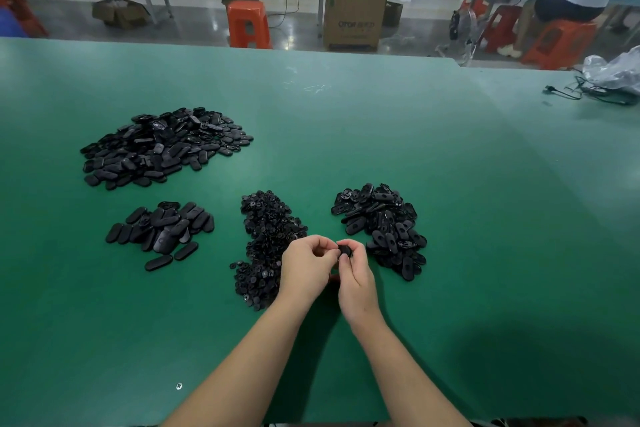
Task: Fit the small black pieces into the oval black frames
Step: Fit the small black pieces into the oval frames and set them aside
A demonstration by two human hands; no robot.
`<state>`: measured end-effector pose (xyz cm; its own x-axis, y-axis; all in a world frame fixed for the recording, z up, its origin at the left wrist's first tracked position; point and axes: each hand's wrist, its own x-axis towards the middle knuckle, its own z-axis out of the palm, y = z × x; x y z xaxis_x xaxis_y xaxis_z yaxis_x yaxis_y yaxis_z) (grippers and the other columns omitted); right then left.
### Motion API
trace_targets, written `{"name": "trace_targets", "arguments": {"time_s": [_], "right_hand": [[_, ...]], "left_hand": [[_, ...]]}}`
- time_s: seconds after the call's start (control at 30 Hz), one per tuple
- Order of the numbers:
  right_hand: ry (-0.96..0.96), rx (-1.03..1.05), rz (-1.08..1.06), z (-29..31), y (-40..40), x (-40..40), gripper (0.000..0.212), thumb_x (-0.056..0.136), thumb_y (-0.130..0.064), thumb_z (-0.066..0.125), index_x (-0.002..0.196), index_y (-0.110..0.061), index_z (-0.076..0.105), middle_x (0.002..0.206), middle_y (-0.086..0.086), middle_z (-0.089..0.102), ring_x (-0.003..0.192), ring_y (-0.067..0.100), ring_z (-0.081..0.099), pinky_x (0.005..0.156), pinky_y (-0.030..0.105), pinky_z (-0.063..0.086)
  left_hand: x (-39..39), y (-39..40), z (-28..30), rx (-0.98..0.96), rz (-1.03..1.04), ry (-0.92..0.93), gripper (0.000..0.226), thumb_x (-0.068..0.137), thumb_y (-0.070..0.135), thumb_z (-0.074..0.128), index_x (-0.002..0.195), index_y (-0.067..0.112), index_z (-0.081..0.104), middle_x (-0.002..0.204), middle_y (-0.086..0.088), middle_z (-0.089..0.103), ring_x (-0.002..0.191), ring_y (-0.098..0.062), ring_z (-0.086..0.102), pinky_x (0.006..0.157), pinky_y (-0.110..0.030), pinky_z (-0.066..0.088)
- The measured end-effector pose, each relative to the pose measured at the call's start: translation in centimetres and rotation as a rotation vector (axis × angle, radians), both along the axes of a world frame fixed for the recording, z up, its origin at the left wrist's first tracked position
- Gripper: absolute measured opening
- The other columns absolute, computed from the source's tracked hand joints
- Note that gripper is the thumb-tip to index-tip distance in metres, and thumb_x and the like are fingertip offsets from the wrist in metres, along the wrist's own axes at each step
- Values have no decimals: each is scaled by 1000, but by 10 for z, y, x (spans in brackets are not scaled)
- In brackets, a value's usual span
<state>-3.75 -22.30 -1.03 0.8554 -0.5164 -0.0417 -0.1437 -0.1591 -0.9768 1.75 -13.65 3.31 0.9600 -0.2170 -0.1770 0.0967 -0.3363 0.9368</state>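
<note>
My left hand [306, 263] and my right hand [355, 269] meet above the green table [415, 149], fingertips together. Between them they pinch one oval black frame [344, 251], mostly hidden by the fingers. Whether a small piece sits in it cannot be told. A heap of small black pieces [268, 243] lies just left of my hands. A pile of open oval frames [384, 227] lies to their right.
Two more piles of black oval parts lie on the left: a small one [161, 230] and a large one [162, 146] farther back. A plastic bag and cables [613, 80] sit at the far right. Stools, boxes and a seated person are beyond the table.
</note>
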Motion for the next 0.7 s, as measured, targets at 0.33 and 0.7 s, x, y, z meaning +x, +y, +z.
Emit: {"name": "trace_targets", "arguments": {"time_s": [0.33,0.7], "right_hand": [[-5,25,-18,3,0,-1,19,107,-14,41,110,-29,52,106,-2,66,100,22,65,93,54,51],[-14,-28,-3,0,-2,1,17,105,-18,50,101,-27,64,80,-3,69,67,7,61,66,29,52]], "left_hand": [[6,5,2,146,-84,-97,11,85,26,80,93,30,73,117,4,55,98,-19,59,88,-31,51],[17,20,-3,109,-134,-64,11,82,24,82,80,27,71,72,8,69,60,-1,57,58,-16,44]]}}
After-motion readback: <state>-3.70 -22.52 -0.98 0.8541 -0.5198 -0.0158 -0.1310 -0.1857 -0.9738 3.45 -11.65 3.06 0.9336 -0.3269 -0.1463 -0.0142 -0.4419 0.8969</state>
